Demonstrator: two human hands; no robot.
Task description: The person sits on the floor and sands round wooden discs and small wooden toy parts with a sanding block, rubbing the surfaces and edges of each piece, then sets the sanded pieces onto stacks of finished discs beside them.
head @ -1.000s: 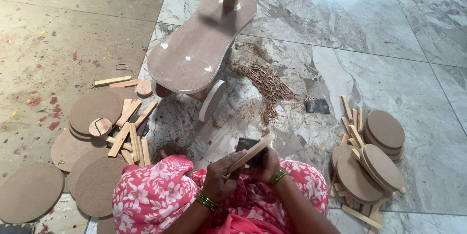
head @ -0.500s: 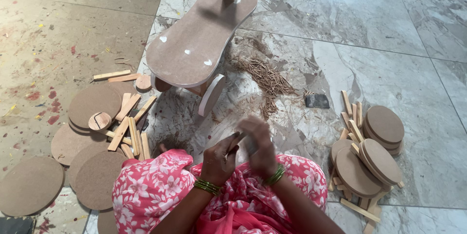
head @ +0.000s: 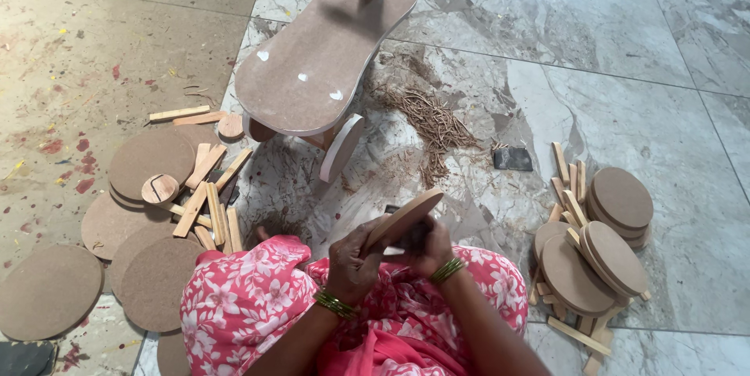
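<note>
A round brown fibreboard disc (head: pixel 406 217) is tilted on edge above my lap, held by both hands. My left hand (head: pixel 353 260) grips its lower left rim. My right hand (head: pixel 428 247) is closed behind and under the disc, partly hidden by it; whether it also holds a small tool I cannot tell. Green bangles sit on both wrists. My knees in pink flowered cloth (head: pixel 242 302) are below the hands.
A wooden toy cart (head: pixel 320 55) with a wheel (head: pixel 341 147) and an upright post stands ahead. Stacks of discs and wooden sticks lie at left (head: pixel 148 159) and right (head: pixel 617 200). Brown shavings (head: pixel 430 119) and a small dark block (head: pixel 512 159) lie on the marble floor.
The disc has been turned in my hands, from lying low over my lap to tilted up on edge. The camera view moved slightly closer.
</note>
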